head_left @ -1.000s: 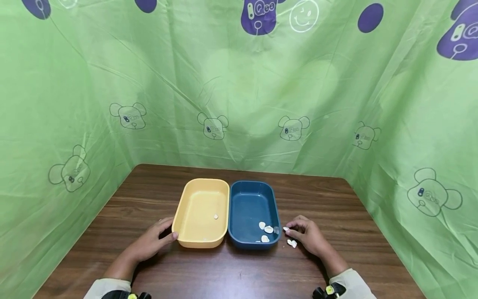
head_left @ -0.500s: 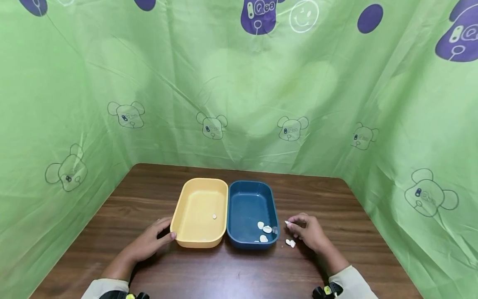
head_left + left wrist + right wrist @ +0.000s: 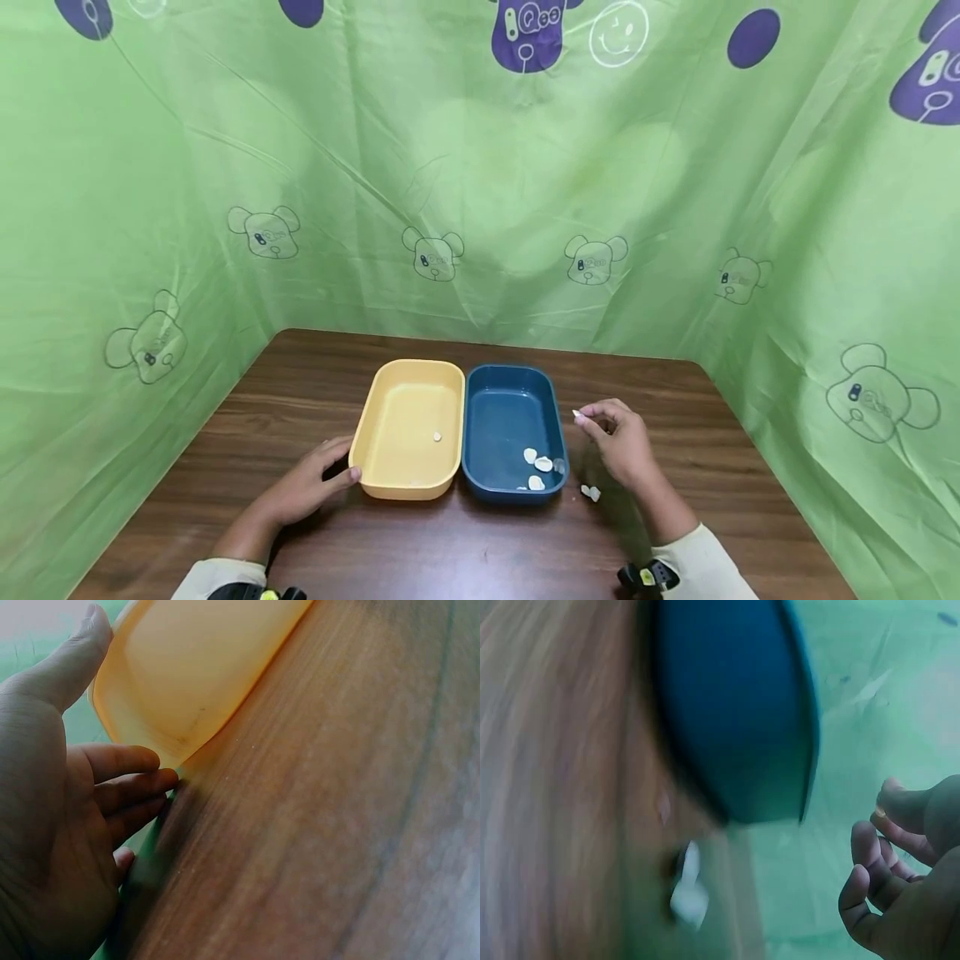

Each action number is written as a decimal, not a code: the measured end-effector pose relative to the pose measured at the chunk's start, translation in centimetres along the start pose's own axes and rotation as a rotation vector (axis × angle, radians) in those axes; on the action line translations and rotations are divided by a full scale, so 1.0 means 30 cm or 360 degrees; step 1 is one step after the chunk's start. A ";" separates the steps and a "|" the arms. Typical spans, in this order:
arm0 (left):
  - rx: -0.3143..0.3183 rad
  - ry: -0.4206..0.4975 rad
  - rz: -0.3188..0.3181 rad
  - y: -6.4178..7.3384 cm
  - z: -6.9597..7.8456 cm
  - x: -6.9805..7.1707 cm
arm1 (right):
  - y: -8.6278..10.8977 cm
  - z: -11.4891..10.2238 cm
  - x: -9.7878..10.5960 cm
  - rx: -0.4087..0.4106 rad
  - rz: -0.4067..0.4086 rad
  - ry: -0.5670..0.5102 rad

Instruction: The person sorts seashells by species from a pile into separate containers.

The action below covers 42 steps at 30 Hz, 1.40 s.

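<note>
My right hand (image 3: 622, 446) pinches a small white, shell-like piece (image 3: 577, 413) between thumb and fingertips, raised just right of the blue tray (image 3: 516, 497). In the right wrist view, a sliver of the pale piece (image 3: 880, 812) shows at the fingertips. Several white pieces (image 3: 543, 464) lie at the near end inside the blue tray. My left hand (image 3: 311, 485) rests at the left wall of the yellow tray (image 3: 406, 492), thumb at the rim and fingers loosely extended along its side. One small whitish piece (image 3: 437, 437) lies inside the yellow tray.
A couple of white pieces (image 3: 591, 492) lie on the brown wooden table (image 3: 480, 550), right of the blue tray's near corner. The two trays stand side by side. A green printed cloth (image 3: 480, 167) hangs behind the table and along both sides.
My right hand has lifted from near the loose white pieces and moved toward the far side, carrying the pinched piece. My left hand has stayed at the yellow tray.
</note>
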<state>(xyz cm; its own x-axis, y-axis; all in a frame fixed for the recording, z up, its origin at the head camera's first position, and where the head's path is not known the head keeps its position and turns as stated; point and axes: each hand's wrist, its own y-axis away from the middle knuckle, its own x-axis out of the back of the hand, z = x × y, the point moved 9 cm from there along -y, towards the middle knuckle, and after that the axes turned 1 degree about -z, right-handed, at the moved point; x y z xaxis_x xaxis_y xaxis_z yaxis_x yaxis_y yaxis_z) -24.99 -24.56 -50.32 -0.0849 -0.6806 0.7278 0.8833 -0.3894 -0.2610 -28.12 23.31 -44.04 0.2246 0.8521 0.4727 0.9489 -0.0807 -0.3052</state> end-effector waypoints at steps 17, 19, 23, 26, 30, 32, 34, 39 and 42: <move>0.0012 0.0014 -0.0004 0.000 -0.005 -0.011 | 0.051 -0.249 -0.229 0.0108 -0.0203 -0.0227; 0.0021 0.0069 -0.0016 0.005 -0.004 -0.012 | 0.053 -0.269 -0.258 0.0117 -0.0240 -0.0228; 0.0055 0.0163 -0.0015 0.012 -0.010 -0.008 | 0.050 -0.309 -0.319 0.0141 -0.0306 -0.0170; 0.0065 0.0152 -0.0019 0.003 -0.014 -0.005 | 0.051 -0.331 -0.348 0.0158 -0.0308 -0.0109; 0.0065 0.0126 -0.0033 -0.002 -0.017 -0.007 | 0.061 -0.347 -0.389 0.0167 -0.0320 -0.0053; 0.0069 0.0111 -0.0029 -0.003 -0.018 -0.005 | 0.066 -0.354 -0.414 0.0170 -0.0344 -0.0040; 0.0075 0.0100 -0.0028 -0.004 -0.020 -0.002 | 0.070 -0.361 -0.438 0.0176 -0.0370 -0.0032; 0.0077 0.0121 -0.0039 -0.006 -0.020 -0.003 | 0.081 -0.381 -0.491 0.0214 -0.0427 0.0027; 0.0056 0.0137 -0.0036 -0.002 -0.018 -0.005 | 0.087 -0.391 -0.517 0.0240 -0.0453 0.0064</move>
<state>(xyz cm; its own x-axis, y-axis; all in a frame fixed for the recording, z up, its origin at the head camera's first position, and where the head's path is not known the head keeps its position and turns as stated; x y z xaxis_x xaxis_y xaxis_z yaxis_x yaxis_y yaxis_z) -25.27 -24.78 -50.75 -0.1434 -0.7233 0.6755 0.8963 -0.3843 -0.2212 -26.54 3.81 -42.47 -0.0339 0.8080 0.5882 0.9320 0.2380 -0.2733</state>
